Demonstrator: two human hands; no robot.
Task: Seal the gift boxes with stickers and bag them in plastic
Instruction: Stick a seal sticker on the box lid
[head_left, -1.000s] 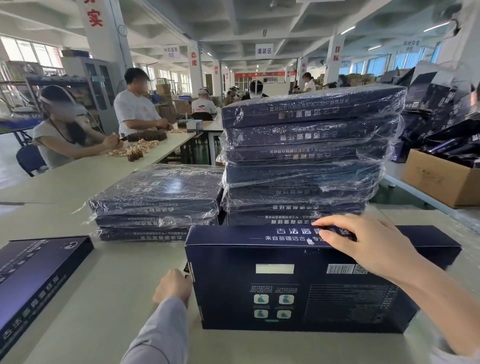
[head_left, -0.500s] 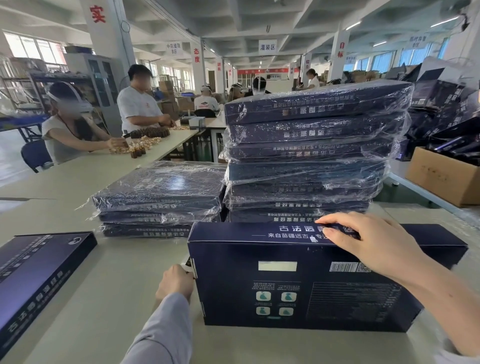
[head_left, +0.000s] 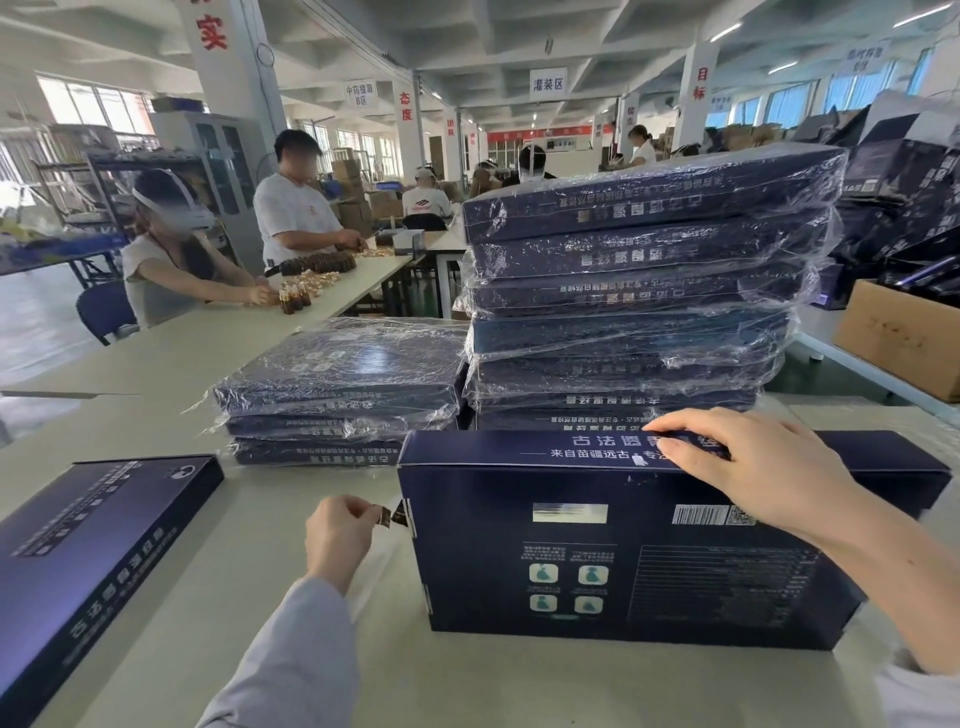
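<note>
A dark blue gift box (head_left: 623, 561) stands on its long edge on the table in front of me, its printed back facing me. My right hand (head_left: 748, 467) rests over its top edge, fingers curled onto the top face, steadying it. Beside the box's left end, my left hand (head_left: 337, 535) pinches a small dark sticker (head_left: 388, 516) at the box's side flap. A second unbagged blue box (head_left: 88, 561) lies flat at the left.
Behind the box stand a tall stack (head_left: 634, 291) and a low stack (head_left: 337, 395) of plastic-bagged boxes. A cardboard carton (head_left: 898, 338) sits at the right. Two people work with small bottles (head_left: 296, 299) at the far left of the long table (head_left: 171, 364).
My left hand, earlier a fist beside the box's lower left corner, has risen and now pinches a sticker at the side flap. The right hand has stayed on the top edge.
</note>
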